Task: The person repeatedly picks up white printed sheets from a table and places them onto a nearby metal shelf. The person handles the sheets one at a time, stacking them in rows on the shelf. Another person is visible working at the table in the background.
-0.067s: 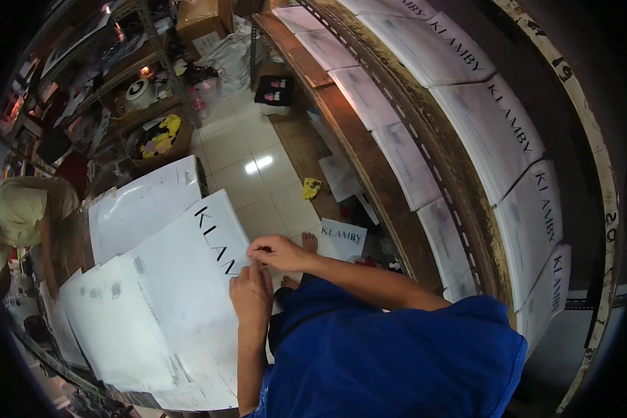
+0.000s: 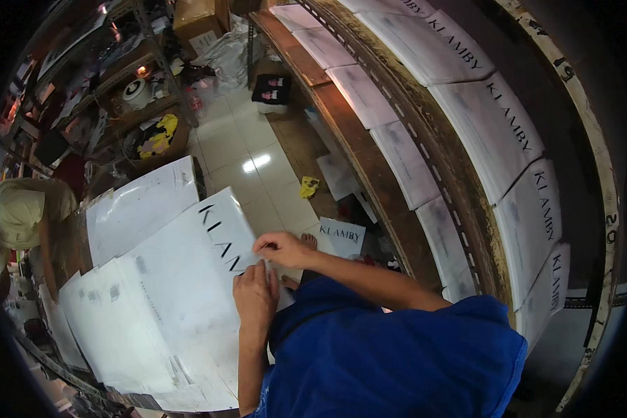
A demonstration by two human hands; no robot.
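Observation:
On the table in front of me lies a glossy white printed sheet (image 2: 188, 261) with large black letters along its right side; whether it is a single sheet or a flat bag I cannot tell. At its right edge my right hand (image 2: 285, 251) is closed, with thumb and forefinger pinched together. Just below, my left hand (image 2: 255, 292) holds the same edge with bent fingers and covers part of the lettering. The two hands nearly touch. Several more white sheets (image 2: 115, 320) are spread to the left, overlapping.
Stacks of white printed packages (image 2: 481, 132) fill the curved-looking shelves (image 2: 369, 143) on the right. Another person (image 2: 31, 216) bends over the table's left end. A yellow crumpled cloth (image 2: 309, 187) and a white printed sheet (image 2: 343, 238) lie on the floor. A cluttered rack (image 2: 153, 63) stands behind.
Both hands have shifted slightly to the right. The edge of the lettered sheet has moved a little the same way with them.

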